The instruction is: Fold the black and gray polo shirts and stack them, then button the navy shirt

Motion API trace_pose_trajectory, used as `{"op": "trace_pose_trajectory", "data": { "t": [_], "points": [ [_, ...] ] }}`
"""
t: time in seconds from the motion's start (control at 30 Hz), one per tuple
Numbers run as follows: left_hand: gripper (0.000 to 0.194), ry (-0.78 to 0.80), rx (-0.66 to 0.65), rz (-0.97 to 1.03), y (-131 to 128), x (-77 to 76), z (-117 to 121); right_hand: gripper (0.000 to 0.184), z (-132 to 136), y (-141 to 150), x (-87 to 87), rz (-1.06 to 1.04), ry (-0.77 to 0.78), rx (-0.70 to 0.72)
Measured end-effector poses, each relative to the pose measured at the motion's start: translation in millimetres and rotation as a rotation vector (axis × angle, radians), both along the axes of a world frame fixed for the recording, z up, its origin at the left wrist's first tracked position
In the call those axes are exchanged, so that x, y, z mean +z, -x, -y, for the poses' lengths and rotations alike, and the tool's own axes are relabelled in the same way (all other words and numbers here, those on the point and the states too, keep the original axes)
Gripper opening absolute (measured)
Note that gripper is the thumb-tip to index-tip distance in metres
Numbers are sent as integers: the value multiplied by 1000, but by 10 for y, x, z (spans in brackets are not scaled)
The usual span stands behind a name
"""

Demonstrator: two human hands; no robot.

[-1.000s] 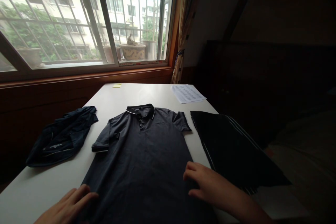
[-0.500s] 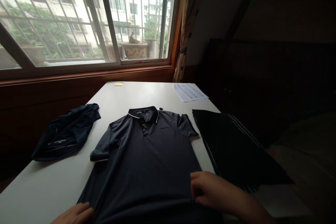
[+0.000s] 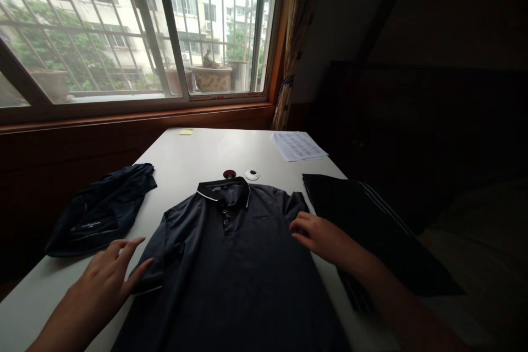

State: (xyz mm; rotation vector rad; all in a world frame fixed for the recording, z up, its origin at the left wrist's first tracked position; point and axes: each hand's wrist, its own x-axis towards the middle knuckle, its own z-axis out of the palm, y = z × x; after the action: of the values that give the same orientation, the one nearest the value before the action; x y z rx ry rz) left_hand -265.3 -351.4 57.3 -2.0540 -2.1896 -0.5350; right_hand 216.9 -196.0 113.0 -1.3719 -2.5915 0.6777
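Observation:
A dark polo shirt (image 3: 251,264) lies spread face up on the white table, its black collar with white piping pointing away from me. My left hand (image 3: 105,272) is open beside the sleeve at the left, thumb and fingers apart and nothing in them. At the other side, my right hand (image 3: 315,234) is over the shirt's right edge just below the sleeve. Its fingers are slightly bent, with a gap between thumb and forefinger, and hold nothing that I can see. Whether it touches the cloth is unclear.
Dark folded trousers (image 3: 371,231) with pale stripes lie at the right. A crumpled navy garment (image 3: 103,212) is at the left. Beyond the collar are a round table hole (image 3: 229,174) and a white round cap (image 3: 252,175). Printed papers (image 3: 297,146) and a yellow note (image 3: 186,132) lie farther back.
The polo shirt has slid toward me, uncovering the hole and more of the white cap. Both hands have let go of its lower sides and moved up toward the sleeves.

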Motion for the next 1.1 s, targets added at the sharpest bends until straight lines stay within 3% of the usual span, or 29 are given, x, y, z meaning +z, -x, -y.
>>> {"op": "trace_pose_trajectory", "data": {
  "t": [0.13, 0.23, 0.6, 0.73, 0.93, 1.03, 1.1],
  "points": [
    [55, 102, -65, 13, -15, -217, -111, 21, -278, 138, -105, 89, -112, 17],
    [46, 118, -75, 49, 17, -293, -123, 23, -345, 288, -161, 146, -129, 78],
    [40, 200, 198, 215, 693, -13, -441, 22, -433, 857, -144, 255, -187, 282],
    [39, 126, 294, 188, 743, 24, -427, 21, -491, 987, -165, 236, -177, 301],
    [65, 69, 3, 92, 321, -130, -147, 22, -631, 1024, -208, 169, -172, 257],
    [59, 72, -44, 35, 216, -230, -43, 23, -739, 1017, -256, 117, -146, 245],
    [49, 68, -21, 57, 277, -278, -35, 23, -801, 1008, -297, 61, -118, 261]
  ]
}}
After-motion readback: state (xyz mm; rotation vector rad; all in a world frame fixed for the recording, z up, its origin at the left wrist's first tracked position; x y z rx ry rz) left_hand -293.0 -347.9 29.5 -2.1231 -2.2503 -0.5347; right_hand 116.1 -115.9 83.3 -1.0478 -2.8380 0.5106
